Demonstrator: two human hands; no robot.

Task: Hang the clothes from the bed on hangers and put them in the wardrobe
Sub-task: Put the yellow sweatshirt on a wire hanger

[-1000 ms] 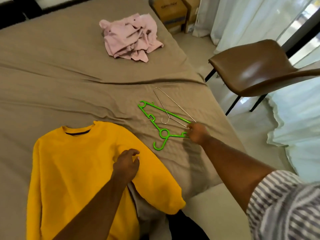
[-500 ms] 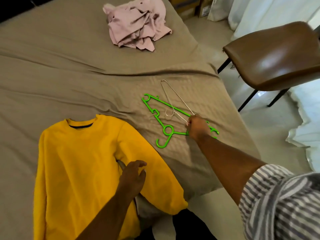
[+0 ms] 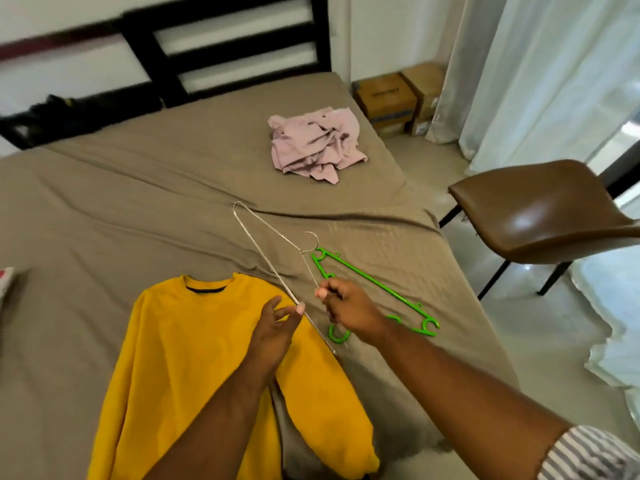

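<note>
Lifted off the bed [image 3: 114, 216] since half a second ago, the wire hanger [image 3: 273, 263] is now hanging in the air between both hands, while the green plastic hanger [image 3: 372, 289] is staying flat on the sheet where it was. The right hand [image 3: 349, 306] is pinching the thin wire just below the hook, fingers closed narrowly around it. The left hand [image 3: 273, 327], which has come up off the sweater, is touching the long lower bar with thumb and fingertips drawn close (whether it is truly gripping the wire I cannot tell). The yellow sweater [image 3: 194, 358] is lying spread out, neck toward the headboard, directly beneath the left hand. The crumpled pink garment [image 3: 317, 145] is sitting farther up the bed, well apart from both hangers. A brown chair [image 3: 540, 209] is standing beside the bed.
</note>
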